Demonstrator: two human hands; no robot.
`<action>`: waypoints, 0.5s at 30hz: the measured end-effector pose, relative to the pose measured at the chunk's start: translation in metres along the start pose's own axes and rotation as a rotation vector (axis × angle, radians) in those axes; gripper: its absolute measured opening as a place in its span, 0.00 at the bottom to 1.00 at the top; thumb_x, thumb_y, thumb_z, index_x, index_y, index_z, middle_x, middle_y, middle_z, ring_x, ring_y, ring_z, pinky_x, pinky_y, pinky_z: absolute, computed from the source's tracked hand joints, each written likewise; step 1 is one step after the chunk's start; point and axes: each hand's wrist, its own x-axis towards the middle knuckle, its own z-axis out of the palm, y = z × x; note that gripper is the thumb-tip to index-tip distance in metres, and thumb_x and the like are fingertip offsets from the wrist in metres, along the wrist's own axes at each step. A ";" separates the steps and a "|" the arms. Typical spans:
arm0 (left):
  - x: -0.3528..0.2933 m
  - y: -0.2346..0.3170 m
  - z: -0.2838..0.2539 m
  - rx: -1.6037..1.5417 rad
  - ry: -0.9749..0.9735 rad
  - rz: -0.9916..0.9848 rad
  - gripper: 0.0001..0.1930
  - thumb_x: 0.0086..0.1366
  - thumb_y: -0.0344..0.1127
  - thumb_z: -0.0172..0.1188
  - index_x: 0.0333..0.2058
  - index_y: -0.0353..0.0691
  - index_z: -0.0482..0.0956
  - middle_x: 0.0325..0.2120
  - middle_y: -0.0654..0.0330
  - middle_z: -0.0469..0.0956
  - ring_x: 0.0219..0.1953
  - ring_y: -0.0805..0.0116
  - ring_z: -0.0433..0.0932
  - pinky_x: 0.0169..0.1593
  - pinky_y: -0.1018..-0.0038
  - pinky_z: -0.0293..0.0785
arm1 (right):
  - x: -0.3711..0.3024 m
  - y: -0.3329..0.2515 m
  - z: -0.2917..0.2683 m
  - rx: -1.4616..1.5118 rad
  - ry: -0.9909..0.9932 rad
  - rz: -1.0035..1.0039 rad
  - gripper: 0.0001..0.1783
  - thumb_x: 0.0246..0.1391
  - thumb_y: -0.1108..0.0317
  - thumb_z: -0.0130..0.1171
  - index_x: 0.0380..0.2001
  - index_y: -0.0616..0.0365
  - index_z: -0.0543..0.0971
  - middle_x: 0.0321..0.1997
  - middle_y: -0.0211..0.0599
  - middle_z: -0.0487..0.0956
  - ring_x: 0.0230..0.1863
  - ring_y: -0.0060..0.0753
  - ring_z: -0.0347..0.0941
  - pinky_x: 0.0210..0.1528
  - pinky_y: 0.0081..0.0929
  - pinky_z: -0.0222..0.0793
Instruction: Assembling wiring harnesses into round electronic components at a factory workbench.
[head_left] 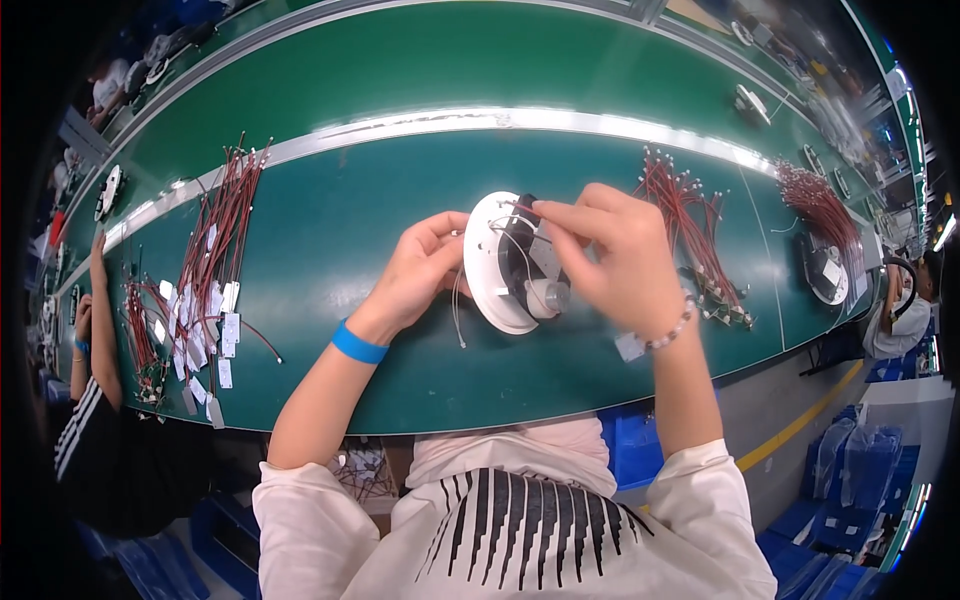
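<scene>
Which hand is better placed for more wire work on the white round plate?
Probably the right hand: its fingertips seem to pinch the thin red wire beside the black curved part. The left hand holds the white round plate at its left edge.

From where I stand, not one word or number can be read. The black print (530, 520) on the person's pale shirt (705, 550), toward six o'clock, shows only as jagged stripes. Over at three o'clock a round unit (816, 263) bears a pale square (832, 271), perhaps a label, but it's too small and warped to make out.
</scene>
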 end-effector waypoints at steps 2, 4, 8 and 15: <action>0.000 0.000 -0.001 -0.001 -0.003 0.000 0.11 0.59 0.33 0.46 0.39 0.33 0.66 0.28 0.58 0.74 0.27 0.74 0.75 0.27 0.81 0.74 | 0.003 0.003 -0.005 -0.015 -0.199 -0.025 0.07 0.35 0.76 0.55 0.23 0.58 0.78 0.14 0.35 0.68 0.13 0.30 0.64 0.16 0.22 0.58; 0.000 0.001 0.000 0.008 -0.010 -0.006 0.12 0.59 0.33 0.46 0.39 0.33 0.66 0.29 0.58 0.74 0.27 0.75 0.75 0.26 0.81 0.73 | 0.007 0.004 -0.007 -0.048 -0.248 -0.019 0.07 0.34 0.75 0.55 0.22 0.58 0.78 0.14 0.36 0.68 0.14 0.32 0.64 0.16 0.24 0.58; -0.001 0.003 0.003 0.020 -0.025 -0.004 0.12 0.59 0.33 0.47 0.40 0.33 0.66 0.29 0.58 0.74 0.28 0.75 0.74 0.26 0.81 0.73 | 0.009 0.006 -0.002 -0.100 -0.301 -0.028 0.06 0.32 0.72 0.54 0.20 0.58 0.78 0.14 0.38 0.69 0.16 0.37 0.66 0.19 0.28 0.60; -0.005 0.004 -0.005 0.074 -0.091 0.002 0.13 0.57 0.33 0.50 0.40 0.33 0.69 0.29 0.58 0.74 0.26 0.76 0.73 0.25 0.82 0.72 | 0.015 -0.002 0.001 -0.243 -0.392 -0.041 0.05 0.33 0.70 0.54 0.17 0.58 0.77 0.15 0.38 0.70 0.18 0.40 0.67 0.21 0.30 0.62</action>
